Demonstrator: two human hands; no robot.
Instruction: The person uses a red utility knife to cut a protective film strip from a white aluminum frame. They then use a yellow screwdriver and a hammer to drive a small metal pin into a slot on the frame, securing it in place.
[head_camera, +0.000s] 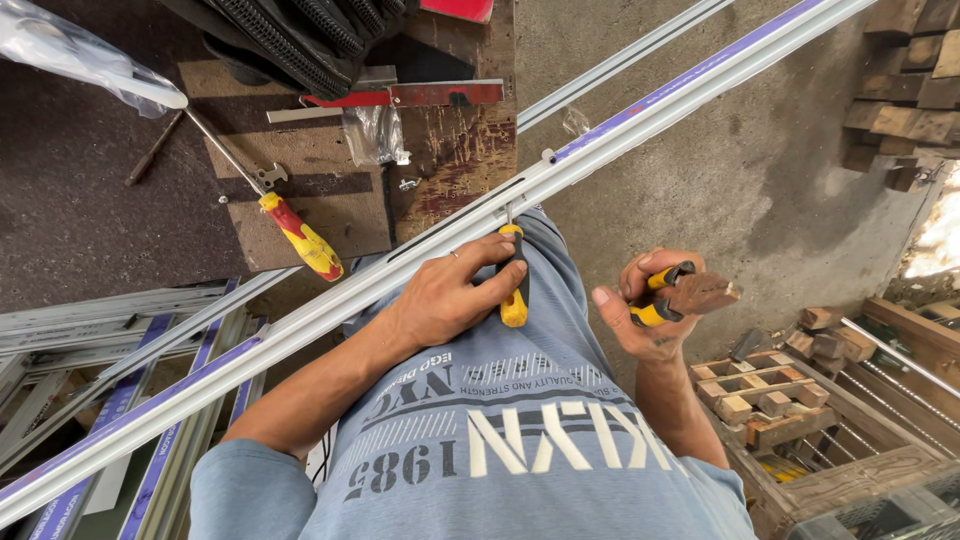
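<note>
Workshop bench (80, 210): L hand (455, 290) w/ screwdriver (514, 285) (tip on aluminium rail (300, 325)), R hand (640, 315) w/ pliers (685, 293)

Two hands show — the left hand (455, 290) and the right hand (645, 310). Screwdrivers number two: one with a yellow-and-black handle (514, 285) in the left hand, one red-and-yellow screwdriver (285, 225) lying on the worktop (320, 190). There is one pair of pliers (685, 293) with yellow-and-black grips, in the right hand. One long aluminium profile (620, 130) crosses the view — a second, thinner rail (610, 70) runs beside it. Clear plastic bags number two: a large bag (70, 55) and a small bag (375, 135).
</note>
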